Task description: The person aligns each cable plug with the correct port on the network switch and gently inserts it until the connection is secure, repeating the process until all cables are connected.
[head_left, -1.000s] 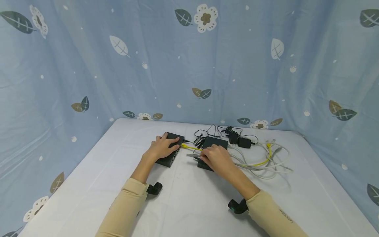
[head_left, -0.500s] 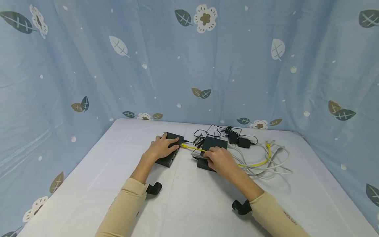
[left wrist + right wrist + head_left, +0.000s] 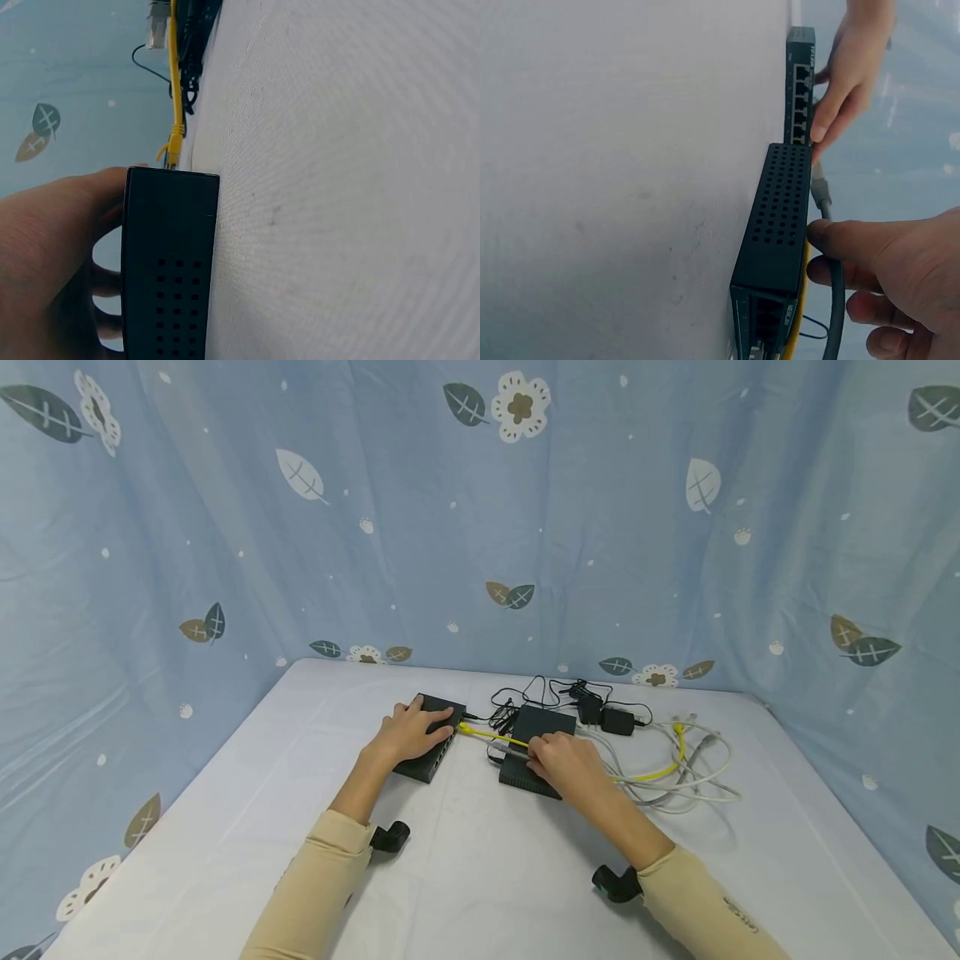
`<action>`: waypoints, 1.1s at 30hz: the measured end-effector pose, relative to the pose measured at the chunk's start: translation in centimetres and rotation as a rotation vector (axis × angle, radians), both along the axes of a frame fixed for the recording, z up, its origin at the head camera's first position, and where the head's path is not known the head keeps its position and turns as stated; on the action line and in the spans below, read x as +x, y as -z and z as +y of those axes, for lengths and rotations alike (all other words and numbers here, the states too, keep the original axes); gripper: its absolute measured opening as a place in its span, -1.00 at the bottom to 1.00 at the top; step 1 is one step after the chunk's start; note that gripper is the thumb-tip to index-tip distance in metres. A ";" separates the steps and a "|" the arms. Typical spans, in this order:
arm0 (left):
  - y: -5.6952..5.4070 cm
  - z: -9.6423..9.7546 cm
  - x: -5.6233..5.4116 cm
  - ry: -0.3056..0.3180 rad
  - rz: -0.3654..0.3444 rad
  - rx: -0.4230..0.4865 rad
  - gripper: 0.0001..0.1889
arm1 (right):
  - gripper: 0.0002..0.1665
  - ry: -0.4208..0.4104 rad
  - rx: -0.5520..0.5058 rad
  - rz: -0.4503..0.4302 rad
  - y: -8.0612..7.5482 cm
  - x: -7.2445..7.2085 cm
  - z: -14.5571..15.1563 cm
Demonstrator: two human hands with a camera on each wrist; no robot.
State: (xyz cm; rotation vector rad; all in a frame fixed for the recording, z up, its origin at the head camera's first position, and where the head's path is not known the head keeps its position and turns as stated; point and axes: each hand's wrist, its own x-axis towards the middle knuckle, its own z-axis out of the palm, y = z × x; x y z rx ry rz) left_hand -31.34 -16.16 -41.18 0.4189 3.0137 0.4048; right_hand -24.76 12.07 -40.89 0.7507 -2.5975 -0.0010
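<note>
My left hand [image 3: 408, 733] rests on top of a black network switch [image 3: 423, 770], its fingers spread across the upper face. A yellow network cable [image 3: 177, 105] is plugged into that switch's port side; several other ports [image 3: 801, 101] show bare in the right wrist view. Between thumb and index finger, my right hand [image 3: 900, 277] pinches a grey network cable [image 3: 837, 300]. The cable's clear-tipped plug [image 3: 498, 746] points left toward the first switch, apart from it. Below the right hand lies a second black switch [image 3: 543, 720], partly covered by the fingers.
Black power adapters [image 3: 618, 722] with thin black cords [image 3: 525, 693] lie behind and right of the second switch. Loops of white and grey cable [image 3: 720, 768] spread at the right. Everything sits on a white cloth [image 3: 480, 877] before a blue patterned curtain [image 3: 420, 527].
My right hand has moved right, drawing the grey cable's plug away from the first switch and over the second one. The left hand stays on its switch.
</note>
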 end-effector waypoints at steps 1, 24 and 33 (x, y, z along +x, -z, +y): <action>0.0 0.0 0.0 0.000 0.001 0.000 -0.46 | -0.84 -0.005 0.000 0.001 0.0 0.0 0.1; -0.1 -0.1 0.0 0.011 -0.004 -0.005 -0.46 | -0.89 -0.037 -0.032 0.112 -0.3 -0.4 -0.4; 0.0 -0.1 0.0 0.011 -0.003 -0.007 -0.46 | -0.90 -0.036 -0.034 0.104 -0.2 -0.8 -1.0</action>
